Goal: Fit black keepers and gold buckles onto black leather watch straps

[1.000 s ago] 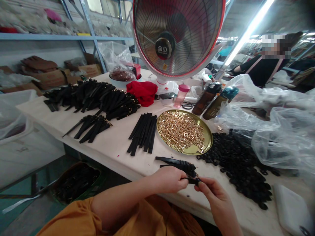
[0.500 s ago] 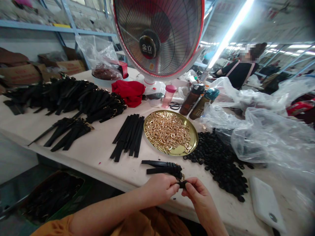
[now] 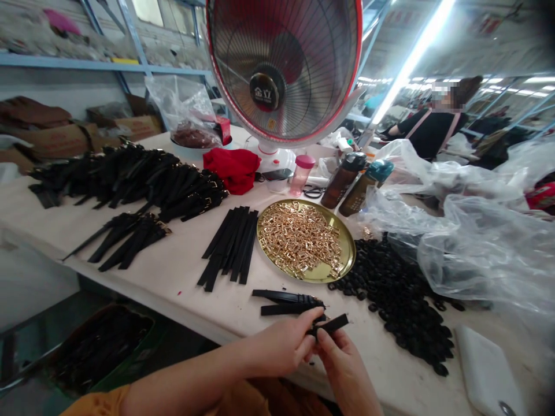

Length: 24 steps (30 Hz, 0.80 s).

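Near the table's front edge, my left hand [image 3: 288, 344] and my right hand [image 3: 344, 361] pinch one black strap [image 3: 338, 323] between them. Its flat end sticks out to the right above my right fingers, while the middle is hidden by my fingertips. Just beyond my left hand lie black straps with metal ends [image 3: 284, 300]. Farther off, a round gold tray [image 3: 348, 251] holds a heap of small gold buckles [image 3: 299, 237]. Plain black straps [image 3: 234, 242] lie left of the tray. A pile of small black loops [image 3: 407, 306] spreads to the right of my hands.
A large heap of black straps [image 3: 130, 176] covers the far left. Behind the tray stand a fan-shaped heater [image 3: 284, 69], a pink-lidded cup [image 3: 302, 175] and two bottles [image 3: 344, 180]. Clear plastic bags [image 3: 472, 237] and a white device [image 3: 489, 370] are at right. A person [image 3: 427, 133] is beyond.
The strap's end now shows to the right of my fingers, where only a short dark piece showed before. My right hand has moved left and lower, closer to my left. The view has shifted slightly.
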Each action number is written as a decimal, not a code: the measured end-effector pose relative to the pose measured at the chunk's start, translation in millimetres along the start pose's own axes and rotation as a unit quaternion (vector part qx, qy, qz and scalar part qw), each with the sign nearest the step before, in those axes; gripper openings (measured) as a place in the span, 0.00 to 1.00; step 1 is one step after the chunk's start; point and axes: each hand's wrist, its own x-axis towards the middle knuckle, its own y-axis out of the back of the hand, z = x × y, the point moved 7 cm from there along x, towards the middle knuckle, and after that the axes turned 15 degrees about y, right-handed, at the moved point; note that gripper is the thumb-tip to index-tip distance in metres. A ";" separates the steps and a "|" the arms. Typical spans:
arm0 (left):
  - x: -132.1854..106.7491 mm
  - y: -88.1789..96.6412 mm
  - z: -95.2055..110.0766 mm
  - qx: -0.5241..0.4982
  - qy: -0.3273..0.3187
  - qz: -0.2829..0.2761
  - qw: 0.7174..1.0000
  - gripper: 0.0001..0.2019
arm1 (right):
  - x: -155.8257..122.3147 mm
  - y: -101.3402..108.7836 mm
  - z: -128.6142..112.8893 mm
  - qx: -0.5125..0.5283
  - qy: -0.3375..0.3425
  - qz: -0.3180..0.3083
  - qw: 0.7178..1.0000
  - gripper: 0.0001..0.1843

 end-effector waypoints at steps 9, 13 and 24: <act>28.5 26.9 -27.0 -0.315 0.062 0.027 0.947 0.14 | 101.7 12.9 -64.5 -0.396 0.217 -0.037 0.892 0.15; 32.3 31.0 -34.1 -0.337 0.069 0.048 0.938 0.12 | 157.5 2.9 -52.3 -0.434 0.226 -0.051 0.871 0.07; 29.2 38.5 -26.5 -0.344 0.058 0.085 0.933 0.09 | 131.8 14.6 -51.4 -0.352 0.149 -0.049 0.923 0.17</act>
